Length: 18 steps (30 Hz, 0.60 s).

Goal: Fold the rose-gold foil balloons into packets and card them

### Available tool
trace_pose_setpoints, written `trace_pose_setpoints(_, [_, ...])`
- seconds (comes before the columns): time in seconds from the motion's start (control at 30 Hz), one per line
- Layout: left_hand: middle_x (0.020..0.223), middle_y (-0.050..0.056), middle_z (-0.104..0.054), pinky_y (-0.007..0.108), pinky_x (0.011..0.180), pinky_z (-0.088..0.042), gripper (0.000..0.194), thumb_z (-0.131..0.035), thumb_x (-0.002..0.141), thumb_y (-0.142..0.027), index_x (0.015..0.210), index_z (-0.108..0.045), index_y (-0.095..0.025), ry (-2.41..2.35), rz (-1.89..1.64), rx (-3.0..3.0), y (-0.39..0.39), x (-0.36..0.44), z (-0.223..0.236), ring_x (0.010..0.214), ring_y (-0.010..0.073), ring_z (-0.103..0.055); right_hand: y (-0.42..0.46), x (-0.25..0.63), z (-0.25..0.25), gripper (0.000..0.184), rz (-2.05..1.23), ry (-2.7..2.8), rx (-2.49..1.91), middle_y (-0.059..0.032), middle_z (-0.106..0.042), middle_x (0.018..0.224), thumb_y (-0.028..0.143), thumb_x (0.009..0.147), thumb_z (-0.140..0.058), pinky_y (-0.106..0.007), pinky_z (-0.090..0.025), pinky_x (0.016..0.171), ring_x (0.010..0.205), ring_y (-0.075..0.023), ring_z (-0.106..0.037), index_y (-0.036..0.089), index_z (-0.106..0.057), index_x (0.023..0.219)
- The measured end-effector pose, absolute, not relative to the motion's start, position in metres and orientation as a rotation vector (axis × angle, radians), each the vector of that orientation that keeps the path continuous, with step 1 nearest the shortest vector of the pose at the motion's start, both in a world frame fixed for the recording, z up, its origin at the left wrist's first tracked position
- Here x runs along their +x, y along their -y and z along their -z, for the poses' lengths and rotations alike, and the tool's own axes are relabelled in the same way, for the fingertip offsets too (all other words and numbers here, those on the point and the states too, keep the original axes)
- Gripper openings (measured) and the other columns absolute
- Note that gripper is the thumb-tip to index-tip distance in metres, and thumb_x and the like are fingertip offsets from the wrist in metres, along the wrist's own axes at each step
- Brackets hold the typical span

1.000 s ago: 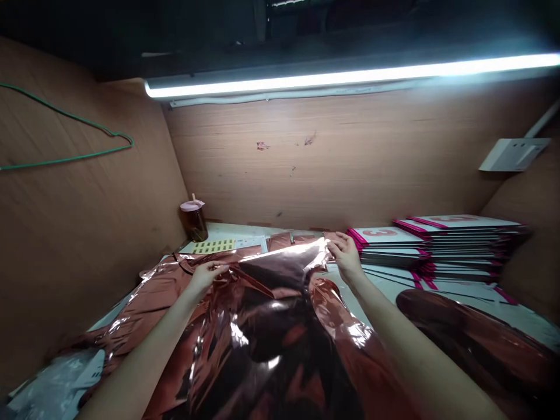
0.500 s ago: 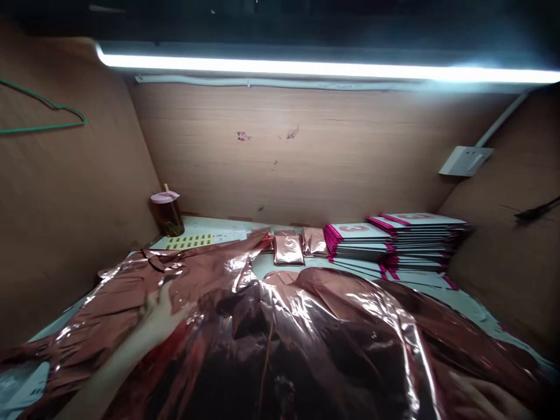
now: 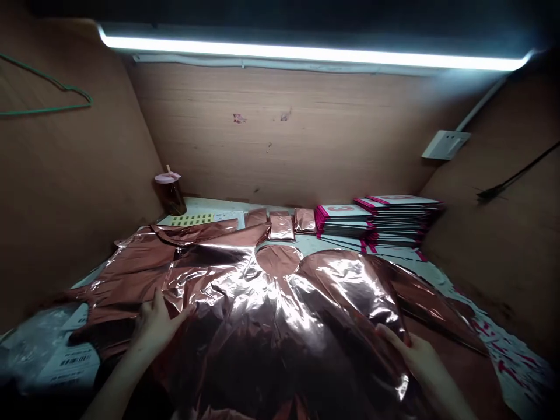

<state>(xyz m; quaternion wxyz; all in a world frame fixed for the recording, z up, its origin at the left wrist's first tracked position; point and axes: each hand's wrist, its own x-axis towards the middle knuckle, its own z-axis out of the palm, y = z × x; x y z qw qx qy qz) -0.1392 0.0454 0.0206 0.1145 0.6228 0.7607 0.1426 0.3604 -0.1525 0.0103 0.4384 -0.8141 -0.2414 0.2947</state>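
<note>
A large, flat copper-coloured foil balloon [image 3: 280,326] spreads across the table, creased and shiny, with a round opening near its top middle. My left hand [image 3: 153,326] rests on its left part, thumb and forefinger spread apart. On the right part, my right hand [image 3: 422,361] closes on a fold of the foil, its thumb pointing left across the surface; the other fingers are mostly hidden. Beyond the opening lie folded foil packets [image 3: 281,227] of the same colour.
Stacked pink-edged cards [image 3: 398,224] marked with a figure 3 stand at the back right. A lidded cup [image 3: 170,195] is at the back left, beside a yellow label sheet [image 3: 192,220]. Clear plastic bags [image 3: 37,344] with barcode labels lie front left. Wooden panels [image 3: 280,140] enclose the table.
My right hand has moved left and inward on the foil. The foil lies flatter, and its round opening shows whole. My left hand stays near the same place. The view has tilted down.
</note>
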Motion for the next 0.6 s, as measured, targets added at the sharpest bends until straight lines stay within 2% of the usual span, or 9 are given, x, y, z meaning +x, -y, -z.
trace_pose_setpoints(0.07, [0.146, 0.031, -0.037, 0.057, 0.101, -0.036, 0.102, -0.053, 0.073, -0.069, 0.151, -0.028, -0.009, -2.312, -0.252, 1.950, -0.050, -0.128, -0.016, 0.132, 0.0492, -0.040, 0.166, 0.359, -0.010, 0.043, -0.768, 0.532, -1.922, -0.0060, -0.071, 0.068, 0.053, 0.050, -0.079, -0.029, -0.053, 0.056, 0.069, -0.0259, -0.069, 0.017, -0.067, 0.070])
trace_pose_setpoints(0.17, [0.160, 0.021, -0.020, 0.062, 0.110, -0.021, 0.089, -0.054, 0.078, -0.065, 0.151, -0.035, -0.018, -2.190, -0.050, 2.106, -0.073, -0.116, -0.013, 0.144, 0.0480, -0.018, 0.176, 0.356, -0.010, 0.042, -0.819, 0.452, -1.816, -0.0026, -0.067, 0.062, 0.048, 0.044, -0.082, -0.025, -0.049, 0.047, 0.055, -0.0180, -0.062, 0.018, -0.064, 0.067])
trace_pose_setpoints(0.27, [0.159, 0.022, -0.024, 0.055, 0.114, -0.020, 0.081, -0.054, 0.083, -0.058, 0.149, -0.038, -0.013, -2.075, -0.049, 2.234, -0.099, -0.109, -0.020, 0.146, 0.0430, -0.018, 0.176, 0.350, -0.006, 0.041, -0.869, 0.455, -1.797, -0.0005, -0.063, 0.058, 0.047, 0.046, -0.083, -0.024, -0.047, 0.044, 0.048, -0.0135, -0.056, 0.017, -0.062, 0.067])
trace_pose_setpoints(0.37, [0.158, 0.023, -0.025, 0.054, 0.115, -0.018, 0.070, -0.049, 0.089, -0.047, 0.147, -0.040, -0.008, -2.067, -0.198, 2.373, -0.087, -0.100, -0.023, 0.147, 0.0407, -0.016, 0.170, 0.341, -0.002, 0.045, -0.812, 0.475, -1.797, -0.0015, -0.066, 0.064, 0.049, 0.051, -0.081, -0.025, -0.047, 0.044, 0.050, -0.0154, -0.059, 0.018, -0.065, 0.078])
trace_pose_setpoints(0.43, [0.156, 0.019, -0.031, 0.055, 0.115, -0.019, 0.065, -0.050, 0.090, -0.045, 0.146, -0.044, -0.013, -1.878, -0.305, 2.598, -0.046, -0.090, -0.012, 0.146, 0.0395, -0.021, 0.163, 0.336, 0.001, 0.047, -0.777, 0.525, -1.799, -0.0049, -0.070, 0.070, 0.051, 0.052, -0.080, -0.026, -0.049, 0.047, 0.059, -0.0200, -0.065, 0.017, -0.065, 0.080])
trace_pose_setpoints(0.5, [0.154, 0.013, -0.038, 0.053, 0.113, -0.025, 0.071, -0.056, 0.085, -0.054, 0.148, -0.043, -0.023, -1.487, -0.387, 2.856, 0.014, -0.077, 0.009, 0.143, 0.0376, -0.029, 0.155, 0.336, 0.003, 0.048, -0.755, 0.594, -1.837, -0.0085, -0.073, 0.073, 0.053, 0.051, -0.079, -0.029, -0.051, 0.054, 0.069, -0.0250, -0.068, 0.016, -0.066, 0.078])
trace_pose_setpoints(0.57, [0.157, 0.013, -0.033, 0.054, 0.116, -0.016, 0.087, -0.065, 0.077, -0.061, 0.151, -0.036, -0.025, -1.250, -0.525, 3.051, 0.073, -0.064, 0.032, 0.145, 0.0381, -0.024, 0.146, 0.342, 0.005, 0.051, -0.742, 0.647, -1.898, -0.0105, -0.074, 0.075, 0.055, 0.053, -0.077, -0.032, -0.053, 0.061, 0.074, -0.0287, -0.070, 0.014, -0.068, 0.081])
trace_pose_setpoints(0.6, [0.155, 0.012, -0.037, 0.056, 0.117, -0.009, 0.083, -0.066, 0.078, -0.058, 0.150, -0.037, -0.028, -1.220, -0.620, 3.119, 0.096, -0.058, 0.041, 0.145, 0.0377, -0.021, 0.140, 0.346, 0.005, 0.051, -0.738, 0.671, -1.932, -0.0111, -0.074, 0.076, 0.055, 0.054, -0.076, -0.033, -0.053, 0.063, 0.076, -0.0302, -0.070, 0.013, -0.069, 0.083])
